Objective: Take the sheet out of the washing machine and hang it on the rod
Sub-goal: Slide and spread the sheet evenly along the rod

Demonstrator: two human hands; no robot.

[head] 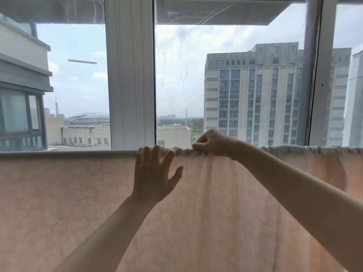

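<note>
Head cam: pale peach sheet (68, 203) hangs over rod (59, 154), draped across whole width in front of window (180, 75). L hand (155, 173) spread flat, fingertips touching sheet's top edge on rod. R hand (214, 143) just beside it, fingers curled, pinching bunched fabric atop rod. Sheet smooth at left, gathered w/ folds to the right.
</note>
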